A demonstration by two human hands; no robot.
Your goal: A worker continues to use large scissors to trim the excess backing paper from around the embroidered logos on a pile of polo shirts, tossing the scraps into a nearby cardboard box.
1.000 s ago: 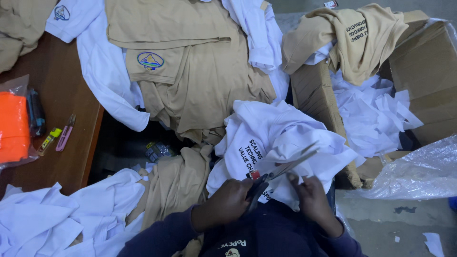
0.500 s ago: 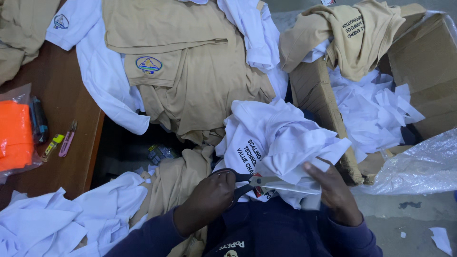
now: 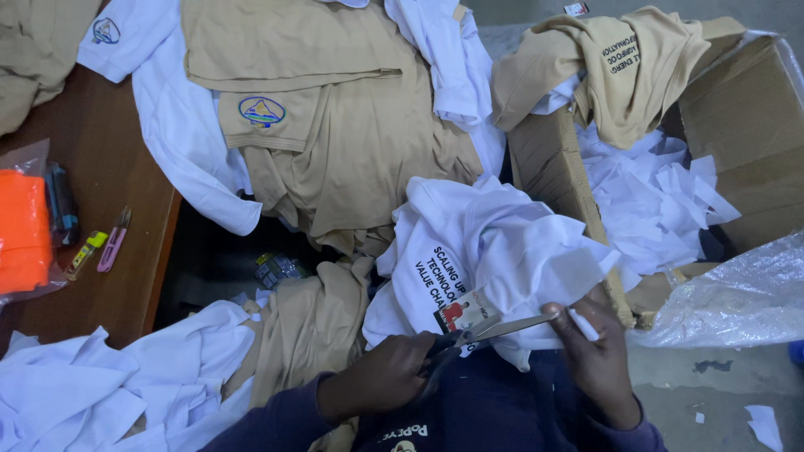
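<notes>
Brown wooden table (image 3: 100, 251) fills the left of the view, with an orange packet in clear plastic (image 3: 23, 230) near its left edge and a pink thread snipper (image 3: 113, 240) just beside a yellow one (image 3: 86, 254). Tan polo shirts (image 3: 335, 125) and white shirts (image 3: 180, 134) lie heaped across the top and spill off the table's edge. At right, an open cardboard box (image 3: 745, 117) holds white paper scraps (image 3: 653, 201), with another tan shirt (image 3: 628, 67) draped over its rim and clear plastic sheeting (image 3: 737, 293) beside it.

Low in the middle, a white printed T-shirt (image 3: 486, 243) rests bunched on the person's lap. The left hand (image 3: 385, 377) is closed around the handles of a pair of scissors (image 3: 490, 329), whose blades point right, next to a small hang tag (image 3: 463, 311) on the shirt. The right hand (image 3: 595, 351) pinches a small white strip (image 3: 582, 324) at the blade tips.
</notes>
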